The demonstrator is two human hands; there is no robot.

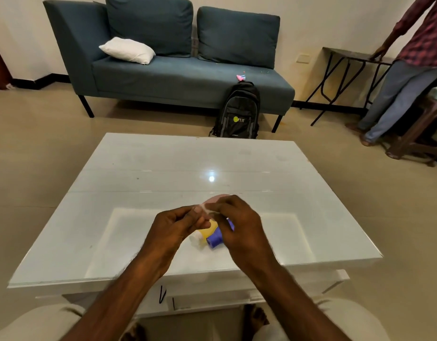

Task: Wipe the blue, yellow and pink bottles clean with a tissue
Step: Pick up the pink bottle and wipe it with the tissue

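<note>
1. Over the glossy white glass-topped surface (pixel 138 217), both hands are working just above it.
2. Left hand (pixel 173 227) and right hand (pixel 237 225) are pinching a thin white tissue (pixel 206 209) around the pink plastic bottle (pixel 216 198); keeping the tissue taut should help.
3. Yellow plastic bottle (pixel 204 233) and blue plastic bottle (pixel 216 238) are lying touching below, awaiting wiping.

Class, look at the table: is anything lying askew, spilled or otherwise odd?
Nothing is spilled. The yellow bottle and blue bottle lie on their sides, touching, on the table, not upright. Both hands hold the pink bottle and tissue above them.
</note>
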